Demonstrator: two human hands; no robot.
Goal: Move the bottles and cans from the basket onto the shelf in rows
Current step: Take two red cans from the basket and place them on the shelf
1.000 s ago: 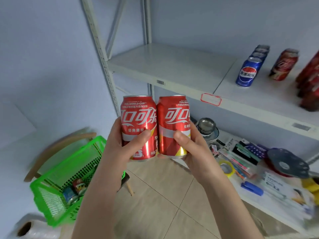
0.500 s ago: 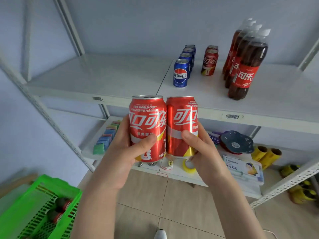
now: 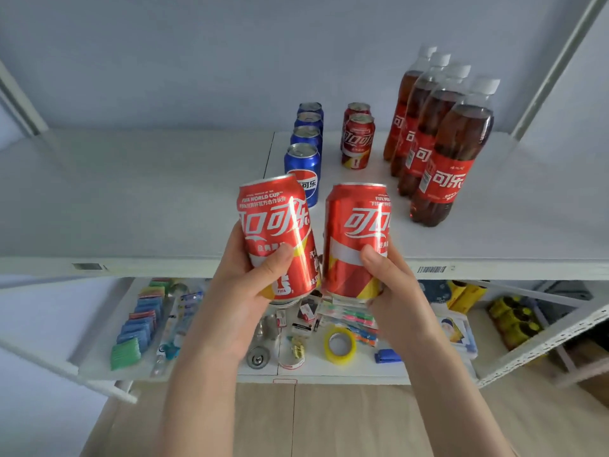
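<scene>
Grip is closed on both sides: the left hand (image 3: 237, 298) wraps thumb and fingers round a left-tilted Coca-Cola can (image 3: 275, 232), and the right hand (image 3: 393, 291) wraps likewise round an upright Coca-Cola can (image 3: 356, 239) just beside it, both cans raised before the front edge of the white shelf (image 3: 131, 199). On that shelf stand three rows side by side: four blue Pepsi cans (image 3: 303, 166), two red shelved Coca-Cola cans (image 3: 358, 143) and four cola bottles (image 3: 443, 159). Below, the lower shelf (image 3: 99, 364) holds a yellow tape roll (image 3: 339, 345) among small items.
</scene>
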